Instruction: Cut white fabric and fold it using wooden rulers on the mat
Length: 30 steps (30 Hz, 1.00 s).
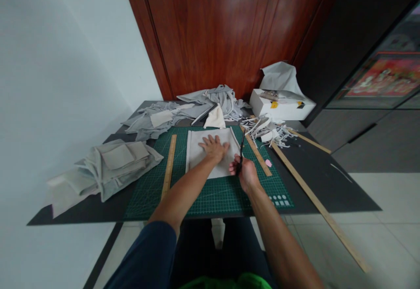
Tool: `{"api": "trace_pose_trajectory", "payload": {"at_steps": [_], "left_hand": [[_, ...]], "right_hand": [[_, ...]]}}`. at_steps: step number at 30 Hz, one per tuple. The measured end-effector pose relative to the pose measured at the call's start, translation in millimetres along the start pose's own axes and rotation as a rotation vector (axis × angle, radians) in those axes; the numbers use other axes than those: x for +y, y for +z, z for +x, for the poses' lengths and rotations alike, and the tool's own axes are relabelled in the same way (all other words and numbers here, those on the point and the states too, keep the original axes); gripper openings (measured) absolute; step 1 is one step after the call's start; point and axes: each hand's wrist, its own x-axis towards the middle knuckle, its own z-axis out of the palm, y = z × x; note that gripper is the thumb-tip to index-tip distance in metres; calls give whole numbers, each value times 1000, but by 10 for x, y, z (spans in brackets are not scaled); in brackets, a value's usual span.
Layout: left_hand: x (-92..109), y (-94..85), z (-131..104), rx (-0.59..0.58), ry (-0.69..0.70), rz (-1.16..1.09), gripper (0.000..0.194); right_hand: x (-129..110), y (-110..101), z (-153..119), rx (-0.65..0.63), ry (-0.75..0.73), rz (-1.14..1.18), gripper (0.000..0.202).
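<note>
Past green clothing (pixel 226 283), presses pale fabric (pixel 222 169) against the cutting mat (pixel 216 197) with the left hand (pixel 214 147), fingers spread. Grips black scissors (pixel 242 149) in the right hand (pixel 247 173).

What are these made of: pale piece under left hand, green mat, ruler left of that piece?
Pale piece: probably fabric, matte; raised, seam-like side edges, weave too fine to see.
Green mat: likely plastic or vinyl, low sheen; flat with printed grid.
Ruler: looks like wood or bamboo, from its tan colour.
</note>
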Motion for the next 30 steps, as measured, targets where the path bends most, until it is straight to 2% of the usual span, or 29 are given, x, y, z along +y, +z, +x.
{"api": "trace_pose_trajectory", "payload": {"at_steps": [5, 9, 12, 16, 18, 21, 25, 30], "left_hand": [[199, 50, 136, 72, -65, -112, 87], [192, 11, 146, 98, -22, -138, 79], [40, -77, 126, 44, 154, -12, 73], [-232, -155, 83, -176, 510, 71, 78], [-312, -135, 38, -228, 565, 68, 77], [-295, -32, -38, -228, 519, 45, 75], [-88, 115, -25, -157, 445, 20, 79], [74, 84, 184, -84, 411, 8, 77]], "right_hand": [[-17, -40, 42, 6, 21, 15, 17], [-4, -107, 100, 2, 28, 20, 18], [23, -137, 123, 3, 37, 18, 19], [78, -121, 121, -6, 42, 27, 17], [105, -101, 111, -11, 46, 29, 16], [128, -76, 88, -13, 43, 24, 16], [116, -60, 55, -12, 16, 21, 17], [69, -81, 33, 22, 38, -12, 19]]}}
